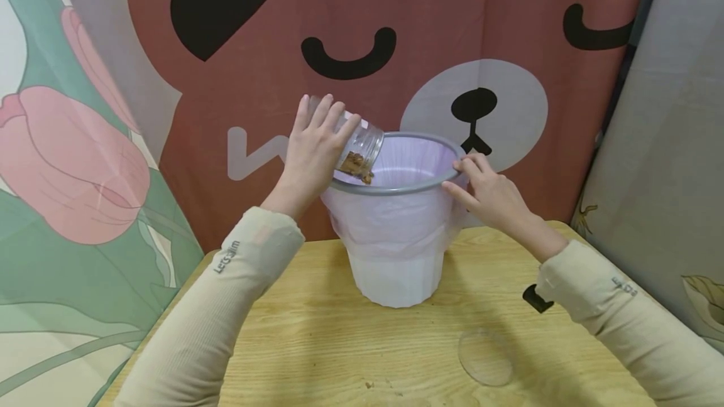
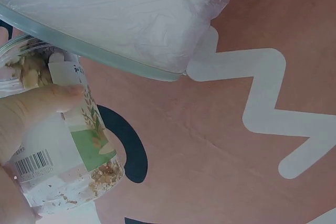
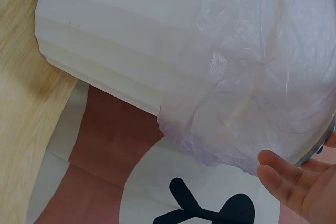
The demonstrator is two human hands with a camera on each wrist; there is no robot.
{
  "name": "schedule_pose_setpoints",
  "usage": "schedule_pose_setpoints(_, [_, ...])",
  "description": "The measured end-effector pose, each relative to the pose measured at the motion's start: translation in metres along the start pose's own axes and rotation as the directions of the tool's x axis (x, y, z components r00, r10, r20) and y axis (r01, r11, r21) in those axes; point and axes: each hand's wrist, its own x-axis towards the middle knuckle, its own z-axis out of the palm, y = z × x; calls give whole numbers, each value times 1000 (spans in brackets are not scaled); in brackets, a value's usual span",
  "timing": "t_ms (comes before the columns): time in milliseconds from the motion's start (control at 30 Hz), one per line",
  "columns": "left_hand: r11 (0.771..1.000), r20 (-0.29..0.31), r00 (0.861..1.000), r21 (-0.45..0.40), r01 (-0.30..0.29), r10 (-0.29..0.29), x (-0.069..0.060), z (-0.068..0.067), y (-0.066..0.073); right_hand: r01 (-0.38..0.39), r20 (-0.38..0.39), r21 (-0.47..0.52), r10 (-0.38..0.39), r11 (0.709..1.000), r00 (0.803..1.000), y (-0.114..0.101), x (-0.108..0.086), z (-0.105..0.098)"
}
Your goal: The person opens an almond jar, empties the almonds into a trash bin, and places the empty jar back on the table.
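My left hand (image 1: 318, 146) grips a clear jar (image 1: 367, 140), tilted with its mouth over the left side of the rim of a white trash bin (image 1: 396, 278). Brown, crumbly bits (image 1: 355, 165) lie near the jar's mouth. A label with a barcode (image 2: 34, 165) shows in the left wrist view, and crumbs (image 2: 106, 177) cling near the base. My right hand (image 1: 491, 192) holds the right side of the bin's grey rim (image 1: 418, 188), fingertips at the rim and thumb against the outside. A thin, pale purple bag (image 3: 252, 77) lines the bin and hangs over its outside.
The bin stands upright on a wooden table (image 1: 317, 344). A clear round lid (image 1: 485, 357) lies at the front right of the table. Beside the right sleeve is a small black object (image 1: 537, 298). Printed cloth (image 1: 271, 80) hangs behind and at both sides.
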Motion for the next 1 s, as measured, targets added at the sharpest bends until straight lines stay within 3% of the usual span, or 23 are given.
schedule_pose_setpoints(300, [999, -15, 1000, 32, -23, 23, 1, 0, 0, -4, 2, -2, 4, 1000, 1000, 0, 0, 0])
schedule_pose_setpoints(633, [999, -50, 999, -28, -21, 20, 1, 0, 0, -9, 10, -9, 9, 1000, 1000, 0, 0, 0])
schedule_pose_setpoints(1000, [997, -86, 994, -16, -70, 68, -1, 2, 1, -6, 6, -6, 6, 1000, 1000, 0, -1, 0])
